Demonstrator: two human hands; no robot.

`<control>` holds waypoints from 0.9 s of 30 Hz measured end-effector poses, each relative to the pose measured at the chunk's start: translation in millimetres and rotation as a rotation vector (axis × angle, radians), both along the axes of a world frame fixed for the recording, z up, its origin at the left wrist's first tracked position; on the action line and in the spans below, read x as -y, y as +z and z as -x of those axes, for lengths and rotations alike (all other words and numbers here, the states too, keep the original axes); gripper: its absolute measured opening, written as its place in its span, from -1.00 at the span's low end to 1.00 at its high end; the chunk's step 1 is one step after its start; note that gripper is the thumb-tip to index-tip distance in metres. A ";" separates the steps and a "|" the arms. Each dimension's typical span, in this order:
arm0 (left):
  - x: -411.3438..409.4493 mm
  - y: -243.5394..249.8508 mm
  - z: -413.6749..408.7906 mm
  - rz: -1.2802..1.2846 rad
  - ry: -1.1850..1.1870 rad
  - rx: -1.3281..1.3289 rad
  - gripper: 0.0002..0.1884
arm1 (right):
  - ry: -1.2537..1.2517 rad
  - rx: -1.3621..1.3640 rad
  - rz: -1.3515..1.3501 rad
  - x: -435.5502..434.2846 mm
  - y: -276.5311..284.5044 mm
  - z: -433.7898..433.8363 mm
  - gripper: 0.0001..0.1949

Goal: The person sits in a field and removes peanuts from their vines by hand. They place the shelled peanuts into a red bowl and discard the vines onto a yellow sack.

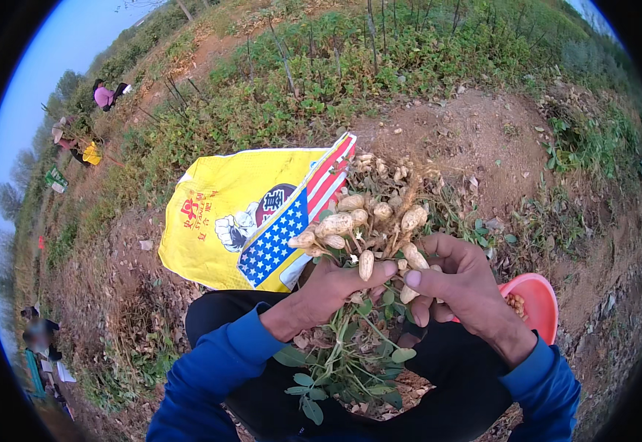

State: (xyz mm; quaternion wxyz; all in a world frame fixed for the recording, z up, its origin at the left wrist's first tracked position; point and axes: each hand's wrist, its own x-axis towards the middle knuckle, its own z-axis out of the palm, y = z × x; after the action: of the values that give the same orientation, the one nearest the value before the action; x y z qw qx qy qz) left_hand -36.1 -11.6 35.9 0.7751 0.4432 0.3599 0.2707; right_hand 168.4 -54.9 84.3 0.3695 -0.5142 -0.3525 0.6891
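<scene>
In the head view my left hand (pixel 337 287) is closed around the stems of an uprooted peanut plant (pixel 343 342), its leaves hanging down between my knees. A cluster of pale peanut pods (pixel 335 225) and thin brown roots (pixel 409 193) sticks up above my hands. My right hand (pixel 453 282) touches the right side of the cluster, thumb and fingers around a peanut pod (pixel 414 257). A pink plastic bowl (pixel 545 298) with some peanuts (pixel 516 305) in it is partly hidden behind my right wrist.
A yellow printed sack (pixel 205 177) lies ahead to the left. More peanut pods (pixel 376 166) lie beyond the cluster. Farther left are a person in pink (pixel 104 96), a person near a yellow bucket (pixel 92 153), and people at the lower left edge. Green plants (pixel 321 72) grow ahead.
</scene>
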 end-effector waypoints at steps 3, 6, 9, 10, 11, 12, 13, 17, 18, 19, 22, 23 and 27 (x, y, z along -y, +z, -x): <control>-2.6 1.9 -5.3 -0.045 0.002 0.027 -0.72 | -0.046 -0.126 0.035 -1.5 -3.9 -1.0 -0.75; -6.8 -8.6 -7.7 -0.090 -0.008 0.009 -0.72 | -0.044 -0.109 0.048 -2.9 -4.3 -4.1 -0.77; -8.7 -14.4 -9.1 -0.088 -0.011 0.023 -0.71 | -0.079 -0.064 0.074 -0.1 -2.2 1.1 -0.80; -8.4 -16.2 -9.2 -0.089 -0.004 0.033 -0.71 | -0.062 -0.078 0.066 0.1 -4.7 0.6 -0.80; -7.9 -16.9 -9.4 -0.089 0.003 0.044 -0.71 | -0.065 -0.100 0.064 0.1 -6.3 0.7 -0.80; -8.9 -15.0 -10.4 -0.107 -0.010 0.012 -0.72 | -0.071 -0.119 0.056 -0.5 -5.5 0.0 -0.79; -9.1 -13.5 -12.7 -0.123 0.013 0.010 -0.72 | -0.077 -0.137 0.047 -1.0 -5.5 -0.9 -0.78; -9.1 -15.2 -13.6 -0.153 0.061 -0.026 -0.69 | -0.112 -0.279 0.096 -3.0 -16.5 -4.3 -0.77; -9.6 -13.0 -12.4 -0.161 0.053 -0.038 -0.69 | -0.144 -0.315 0.138 -3.1 -15.4 -4.7 -0.77; -9.2 -10.7 -12.8 -0.164 0.042 -0.046 -0.69 | -0.154 -0.313 0.132 -2.1 -15.1 -5.9 -0.77; -7.2 -3.4 -15.8 -0.126 0.039 0.038 -0.72 | -0.184 -0.287 0.095 -0.3 -17.0 -8.5 -0.77; -7.2 -2.9 -16.4 -0.102 0.035 0.074 -0.72 | -0.195 -0.265 0.069 0.3 -17.6 -8.4 -0.78; -4.0 0.8 -10.4 0.126 -0.059 0.105 -0.73 | -0.205 -0.185 -0.040 -5.7 -22.8 -10.9 -0.80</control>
State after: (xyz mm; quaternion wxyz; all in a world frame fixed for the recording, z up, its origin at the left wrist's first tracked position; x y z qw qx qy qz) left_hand -25.6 -7.6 36.7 0.8269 0.3892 0.3217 0.2474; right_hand 179.3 -49.1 61.6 0.4792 -0.4742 -0.2762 0.6850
